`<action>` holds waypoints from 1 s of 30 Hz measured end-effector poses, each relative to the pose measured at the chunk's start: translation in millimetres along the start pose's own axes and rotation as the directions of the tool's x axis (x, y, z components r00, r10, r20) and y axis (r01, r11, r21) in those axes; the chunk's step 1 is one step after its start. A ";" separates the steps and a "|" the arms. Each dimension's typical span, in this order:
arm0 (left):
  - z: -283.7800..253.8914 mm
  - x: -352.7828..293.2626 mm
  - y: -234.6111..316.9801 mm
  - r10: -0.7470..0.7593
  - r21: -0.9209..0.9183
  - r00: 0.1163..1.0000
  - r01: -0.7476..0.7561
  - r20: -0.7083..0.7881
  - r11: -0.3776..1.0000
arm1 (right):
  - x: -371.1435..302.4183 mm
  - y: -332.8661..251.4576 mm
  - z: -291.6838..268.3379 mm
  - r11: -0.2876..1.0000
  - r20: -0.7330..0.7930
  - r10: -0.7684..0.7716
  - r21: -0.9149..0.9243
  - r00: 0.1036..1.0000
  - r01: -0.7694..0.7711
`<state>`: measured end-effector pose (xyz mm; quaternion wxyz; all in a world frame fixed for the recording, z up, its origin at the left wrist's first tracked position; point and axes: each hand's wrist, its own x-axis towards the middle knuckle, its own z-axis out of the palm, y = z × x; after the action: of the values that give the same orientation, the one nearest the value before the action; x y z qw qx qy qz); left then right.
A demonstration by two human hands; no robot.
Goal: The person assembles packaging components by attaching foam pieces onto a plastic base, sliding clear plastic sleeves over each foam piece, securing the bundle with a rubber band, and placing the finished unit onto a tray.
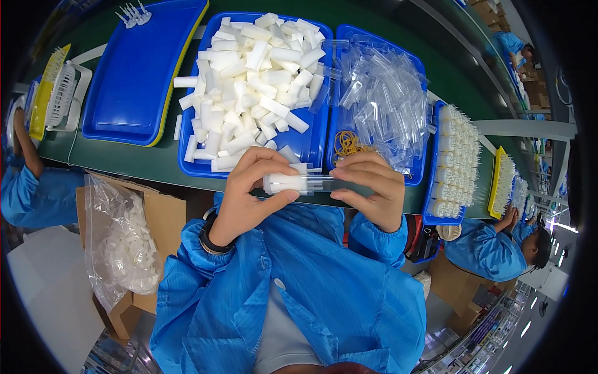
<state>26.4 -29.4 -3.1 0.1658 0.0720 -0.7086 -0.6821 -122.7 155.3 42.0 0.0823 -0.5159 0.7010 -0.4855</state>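
Observation:
In front of my chest, both hands hold a clear plastic sleeve (pixel 325 182) lengthwise between them. A white foam-like piece (pixel 288 182) sits in its left part. My left hand (pixel 252 193) is closed round that end, thumb below and fingers above. My right hand (pixel 377 187) pinches the clear right end between thumb and fingers. Just beyond my left hand, a blue tray (pixel 309 140) is heaped with similar white pieces. To its right, another blue tray (pixel 374 31) carries a pile of clear sleeves (pixel 383 93) and yellow rubber bands (pixel 349 144).
A blue tray (pixel 146 75) at far left has small white pronged parts (pixel 134 15). Right of the sleeves, a blue tray (pixel 441 218) bears rows of white bristly parts (pixel 458 162). A carton (pixel 168 218) with a plastic bag (pixel 128 249) stands lower left. Co-workers (pixel 492 249) sit on both sides.

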 end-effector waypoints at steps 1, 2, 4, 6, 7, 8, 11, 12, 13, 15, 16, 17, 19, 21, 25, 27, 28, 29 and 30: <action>-1.7 0.9 -1.3 0.001 -0.001 1.000 -0.001 0.002 1.000 | -0.6 0.5 -1.9 1.000 0.000 0.000 -0.018 1.000 0.000; -3.4 1.8 -3.4 -0.071 -0.205 0.997 0.072 0.012 0.976 | -0.9 0.7 -2.9 0.999 -0.001 0.000 -0.035 1.000 0.000; -10.6 1.7 -4.1 -0.207 -0.572 0.971 0.239 0.122 0.785 | -1.2 0.7 -2.9 0.999 -0.029 -0.009 -0.047 1.000 0.008; -13.0 -1.2 -10.9 -0.223 -0.653 0.963 0.266 0.150 0.709 | -1.1 0.7 -0.9 0.998 -0.059 -0.018 -0.059 0.998 0.015; -12.8 -3.3 -15.5 -0.237 -0.726 0.956 0.287 0.173 0.625 | 0.5 -0.4 2.3 0.994 -0.080 -0.071 -0.085 0.994 0.065; -11.2 -4.9 -22.9 -0.237 -0.725 0.956 0.287 0.174 0.626 | 1.9 -1.4 5.5 0.987 -0.100 -0.125 -0.112 0.987 0.113; -2.6 -9.4 -45.9 -0.121 -0.895 0.952 0.304 0.280 0.327 | 5.1 -2.0 13.6 0.969 -0.087 -0.223 -0.126 0.971 0.212; 2.9 -10.7 -49.7 -0.108 -0.907 0.946 0.325 0.306 0.267 | 7.0 -2.7 15.5 0.969 -0.087 -0.224 -0.126 0.971 0.212; 6.3 -11.4 -51.5 -0.095 -0.915 0.938 0.347 0.334 0.206 | 8.5 -3.6 16.8 0.958 -0.058 -0.264 -0.130 0.963 0.255; 7.2 -10.8 -50.0 -0.088 -0.901 0.919 0.395 0.385 0.180 | 11.1 -4.2 21.4 0.946 -0.029 -0.302 -0.132 0.953 0.296; 7.4 -10.4 -49.4 -0.076 -0.884 0.897 0.441 0.435 0.155 | 12.5 -4.7 24.9 0.950 -0.032 -0.304 -0.083 0.952 0.301; 7.6 -10.4 -49.2 -0.076 -0.883 0.897 0.443 0.436 0.155 | 13.2 -4.9 26.6 0.952 -0.034 -0.306 -0.034 0.951 0.305; 7.5 -10.4 -49.0 -0.142 -0.878 0.895 0.444 0.423 0.182 | 13.0 -3.8 27.0 0.954 -0.026 -0.300 -0.026 0.954 0.299; 6.9 -11.2 -45.5 -0.196 -0.863 0.885 0.459 0.422 0.210 | 12.3 0.1 24.6 0.955 -0.017 -0.295 -0.021 0.955 0.294; 5.4 -4.4 -32.3 -0.237 -0.690 0.855 0.513 0.460 0.510 | 4.8 16.5 8.8 0.969 0.058 -0.207 0.146 0.977 0.197; 2.5 -4.0 -29.9 -0.236 -0.684 0.856 0.510 0.459 0.521 | -0.1 21.9 1.6 0.968 0.031 -0.185 0.178 0.982 0.177; 0.2 -3.0 -27.5 -0.206 -0.694 0.877 0.472 0.435 0.544 | -3.1 22.2 -2.2 0.998 -0.105 -0.058 -0.023 0.993 0.056; -1.3 -1.7 -25.6 -0.175 -0.703 0.896 0.431 0.409 0.566 | -5.5 23.5 -6.1 0.975 -0.262 0.037 -0.202 0.964 -0.092; -1.6 -0.1 -24.2 -0.181 -0.727 0.899 0.430 0.398 0.535 | -7.1 26.8 -10.3 0.973 -0.259 0.031 -0.211 0.965 -0.088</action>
<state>24.0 -32.3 -27.1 -0.0431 0.0185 -0.3172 -0.9472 -143.0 167.0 24.0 -0.0514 -0.4339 0.7706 -0.4639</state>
